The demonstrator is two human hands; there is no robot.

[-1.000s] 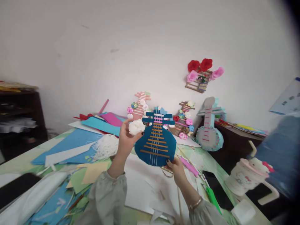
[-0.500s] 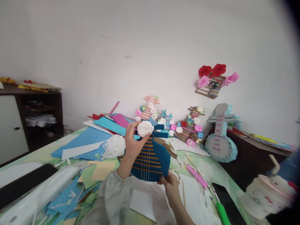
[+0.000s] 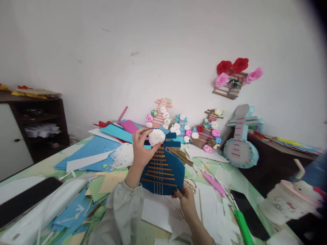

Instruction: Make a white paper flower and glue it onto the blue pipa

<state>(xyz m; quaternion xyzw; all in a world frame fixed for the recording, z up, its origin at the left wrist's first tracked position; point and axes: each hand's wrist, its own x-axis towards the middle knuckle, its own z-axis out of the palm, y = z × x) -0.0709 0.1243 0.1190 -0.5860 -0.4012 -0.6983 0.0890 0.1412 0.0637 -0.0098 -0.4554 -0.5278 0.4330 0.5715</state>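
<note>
A dark blue lute-shaped craft (image 3: pixel 176 166) with brown crossbars and white strings is held upright above the table. My left hand (image 3: pixel 143 149) pinches a white paper flower (image 3: pixel 156 137) at the craft's neck, in front of its upper left side. The flower hides part of the neck. My right hand (image 3: pixel 184 197) grips the lower right edge of the craft, thumb on the front and the other fingers behind it. White paper (image 3: pixel 155 212) lies beneath.
Finished small lutes with flowers (image 3: pixel 159 115) lean on the wall. White string (image 3: pixel 123 156), blue sheets (image 3: pixel 92 149) and scraps lie left. Right are a pink tool (image 3: pixel 214 183), a green-handled tool (image 3: pixel 242 226), a phone (image 3: pixel 249 214) and a cup (image 3: pixel 286 204).
The view has shifted slightly. Both hands keep their holds, and the flower remains at the craft's neck. More of the craft's left side and crossbars shows beside my left hand.
</note>
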